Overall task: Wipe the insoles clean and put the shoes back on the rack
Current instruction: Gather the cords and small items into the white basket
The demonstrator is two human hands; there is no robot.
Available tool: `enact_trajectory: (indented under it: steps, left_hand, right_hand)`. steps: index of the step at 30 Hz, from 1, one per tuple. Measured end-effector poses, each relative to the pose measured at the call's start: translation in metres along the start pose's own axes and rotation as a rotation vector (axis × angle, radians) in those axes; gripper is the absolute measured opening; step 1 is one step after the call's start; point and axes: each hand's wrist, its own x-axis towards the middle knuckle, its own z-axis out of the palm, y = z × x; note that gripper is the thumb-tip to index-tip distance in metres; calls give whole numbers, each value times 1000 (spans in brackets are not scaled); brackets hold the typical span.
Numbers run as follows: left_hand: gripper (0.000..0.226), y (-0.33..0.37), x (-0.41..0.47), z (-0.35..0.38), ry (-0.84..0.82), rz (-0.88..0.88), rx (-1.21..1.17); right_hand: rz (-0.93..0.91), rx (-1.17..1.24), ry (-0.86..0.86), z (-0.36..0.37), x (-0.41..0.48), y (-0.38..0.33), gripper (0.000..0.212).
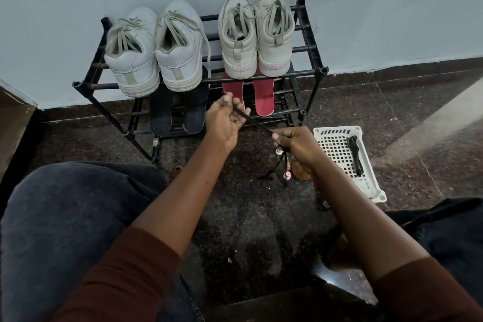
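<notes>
Sleeves (pixel 125 277) nearest; left hand (pixel 224 123), right hand (pixel 295 146) each pinch lace (pixel 254 123), stretched between them; shoes (pixel 180 47) atop rack (pixel 311 34), insoles (pixel 264 97) below.

No readable text, brand, number or sign shows on the white lace-up sneakers (pixel 180 60), the black metal-bar shoe rack (pixel 312 34) beneath them, or the white perforated plastic basket (pixel 337 128) right of the rack.

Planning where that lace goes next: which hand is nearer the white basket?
Right. The right hand, pinching the lace, is just left of the basket; the left hand holds its other end farther left, before the rack.
</notes>
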Motion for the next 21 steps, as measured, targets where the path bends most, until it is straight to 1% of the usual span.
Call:
enact_trajectory:
  steps: [2,4,6,8,9,10,12,13,14,16,19,21]
  left_hand:
    - [22,7,4,-4,56,59,-8]
    - [21,13,10,-9,89,120,33]
    - [17,14,12,-13,98,174,170]
    - [12,12,10,-15,74,243,459]
    - [18,10,7,-15,37,283,626]
    - [28,8,4,-14,-36,318,780]
    - [42,0,0,-13,-270,352,1086]
    - [42,-5,-2,-12,-372,342,1229]
    - [39,-10,-3,-11,-435,297,1348]
    - [35,-19,-6,-11,-488,175,1501]
    - [33,-26,-8,-11,-506,103,1546]
    - [30,-25,-8,-11,-522,64,1521]
  right_hand:
    - [11,-21,18,-5,0,3,19]
    - [8,-61,42,-10,0,5,20]
    - [11,-97,70,-14,0,6,18]
    - [13,-172,85,-16,2,5,18]
    - [5,-217,88,-16,3,3,17]
    - [-7,-259,94,-16,3,1,17]
    - [-38,-320,111,-13,5,-4,16]
    - [-53,-339,118,-11,6,-6,16]
    - [-67,-345,121,-10,6,-9,15]
    - [-78,-328,120,-10,6,-12,14]
    - [-62,-320,109,-11,2,-12,9]
    - [-44,-234,111,-10,-2,-11,10]
